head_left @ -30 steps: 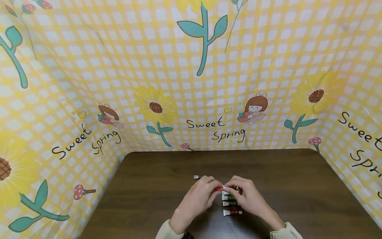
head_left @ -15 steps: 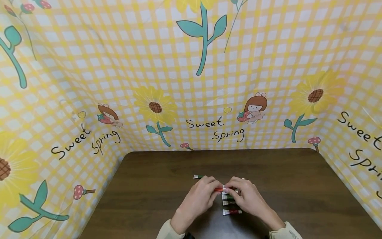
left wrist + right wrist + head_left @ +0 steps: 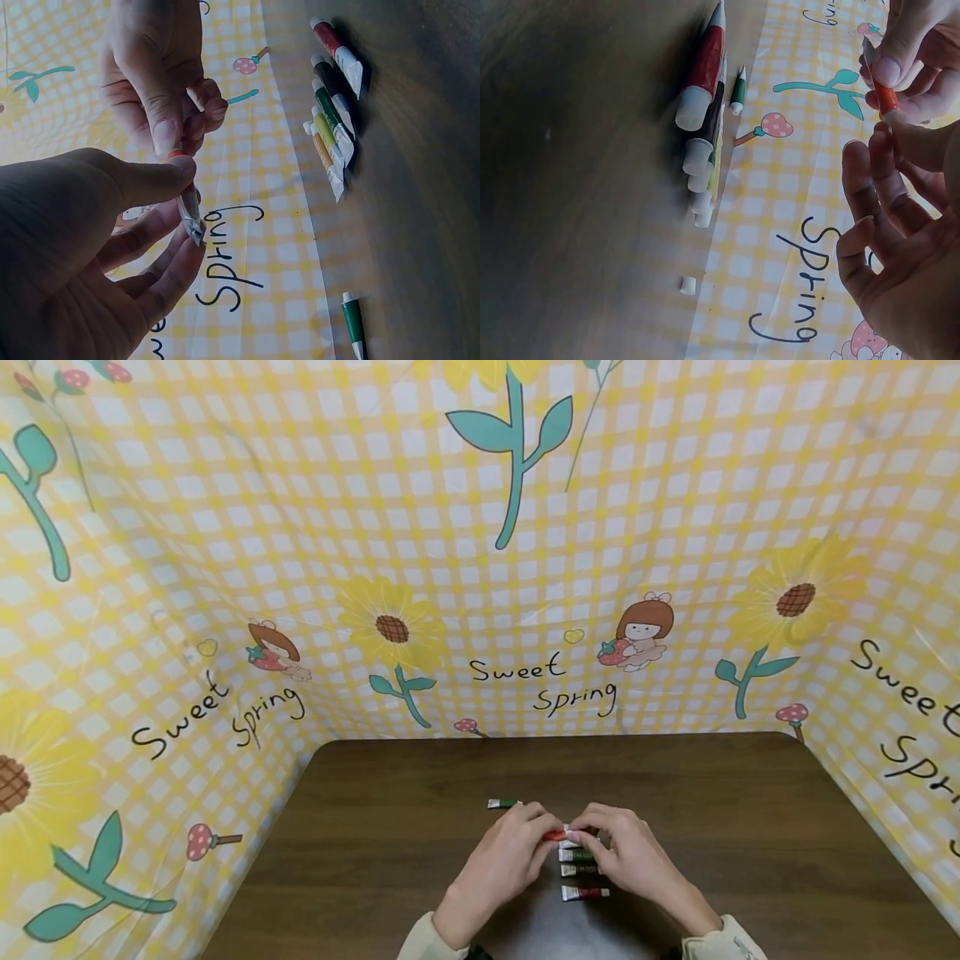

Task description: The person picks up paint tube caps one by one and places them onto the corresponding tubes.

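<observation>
My left hand (image 3: pixel 504 853) pinches a small orange-red paint tube (image 3: pixel 886 97) by its body, between thumb and fingers. The crimped silver tail (image 3: pixel 193 225) of this tube sticks out below the left thumb in the left wrist view. At the tube's other end, my right hand (image 3: pixel 633 853) pinches the white cap (image 3: pixel 891 115) with thumb and index finger, which partly cover it. Both hands meet in front of me, above a row of paint tubes. In that row lie a dark red tube (image 3: pixel 332 45), a black one (image 3: pixel 328 77), a green one (image 3: pixel 325 101), a yellow one (image 3: pixel 324 127) and an orange one (image 3: pixel 322 150).
A separate green paint tube (image 3: pixel 502 804) lies farther back on the brown table (image 3: pixel 375 860), left of the row. One loose white cap (image 3: pixel 688 285) lies on the tabletop. Yellow checked cloth (image 3: pixel 480 585) hangs around the table's back and sides.
Both hands stay nearly in place around the orange-red tube. The right hand has shifted slightly, and a small white spot beside it half a second ago is now hidden.
</observation>
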A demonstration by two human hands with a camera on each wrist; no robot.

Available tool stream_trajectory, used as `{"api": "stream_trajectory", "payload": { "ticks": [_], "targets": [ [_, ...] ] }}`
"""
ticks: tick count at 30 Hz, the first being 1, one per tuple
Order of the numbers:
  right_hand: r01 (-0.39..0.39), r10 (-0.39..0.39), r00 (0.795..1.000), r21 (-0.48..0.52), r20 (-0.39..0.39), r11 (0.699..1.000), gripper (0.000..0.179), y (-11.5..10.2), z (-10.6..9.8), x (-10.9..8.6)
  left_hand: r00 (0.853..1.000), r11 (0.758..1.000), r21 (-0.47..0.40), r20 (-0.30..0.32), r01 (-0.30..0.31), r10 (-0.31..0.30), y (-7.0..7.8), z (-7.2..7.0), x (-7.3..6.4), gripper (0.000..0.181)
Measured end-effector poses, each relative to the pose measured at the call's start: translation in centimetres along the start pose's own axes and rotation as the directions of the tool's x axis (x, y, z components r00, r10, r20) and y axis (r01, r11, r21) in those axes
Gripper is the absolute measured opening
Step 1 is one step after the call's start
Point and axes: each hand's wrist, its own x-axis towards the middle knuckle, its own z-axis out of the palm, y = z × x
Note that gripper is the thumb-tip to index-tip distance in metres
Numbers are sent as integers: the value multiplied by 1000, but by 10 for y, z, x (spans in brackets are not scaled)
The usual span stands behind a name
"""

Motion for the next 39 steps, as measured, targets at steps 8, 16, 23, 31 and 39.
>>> {"api": "stream_trajectory", "payload": {
  "ticks": [8, 16, 23, 31, 39],
  "targets": [
    [4, -5, 1000, 54, 30, 999, 8, 4, -1, 1, 1000, 999, -34, 29, 7, -6, -1, -1, 0, 14],
    [6, -8, 1000, 102, 23, 995, 10, 10, 0, 0, 999, 998, -63, 41, 9, -6, -6, 5, 0, 16],
    [-14, 15, 1000, 80, -8, 997, 9, 18, -5, -8, 998, 997, -74, 63, 0, 4, -9, 11, 1, 13],
    [-41, 43, 999, 59, -28, 997, 6, 28, -15, -15, 993, 998, -62, 117, 12, -5, -10, 21, 9, 10],
    [-54, 56, 997, 45, -45, 998, 11, 35, -19, -18, 993, 1000, -20, 121, 1, 2, -14, 30, 19, 11]
  ]
}}
